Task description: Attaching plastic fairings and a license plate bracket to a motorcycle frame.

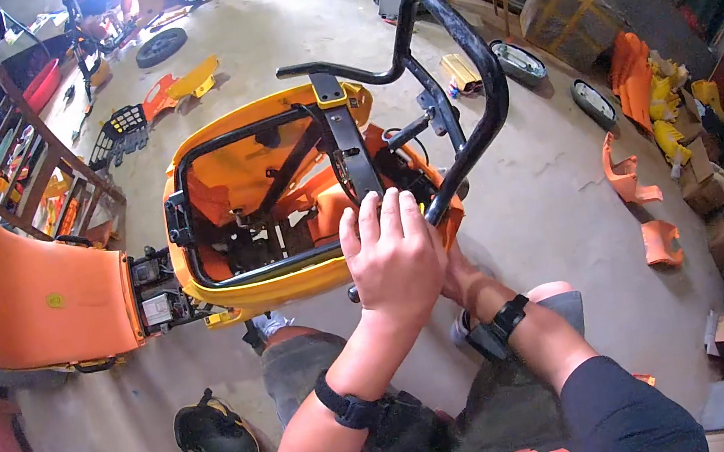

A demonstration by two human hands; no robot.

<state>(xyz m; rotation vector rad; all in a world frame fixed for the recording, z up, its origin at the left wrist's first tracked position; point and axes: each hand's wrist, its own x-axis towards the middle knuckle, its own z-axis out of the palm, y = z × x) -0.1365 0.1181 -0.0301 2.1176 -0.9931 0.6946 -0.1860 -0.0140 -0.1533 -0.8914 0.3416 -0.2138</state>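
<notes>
Orange scooter shell point(295, 280) with black frame point(413, 74), on the floor point(547, 185) before the seated person.
Left hand point(393, 254) lies flat, fingers extended, steadying the frame; right hand point(458, 275) is mostly hidden beneath it, grip unclear.

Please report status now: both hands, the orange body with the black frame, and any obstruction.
Left hand flat on black frame, fingers extended. Right hand mostly hidden beneath it, grip unclear. Orange body on floor, open. Nothing blocks the hands.
</notes>
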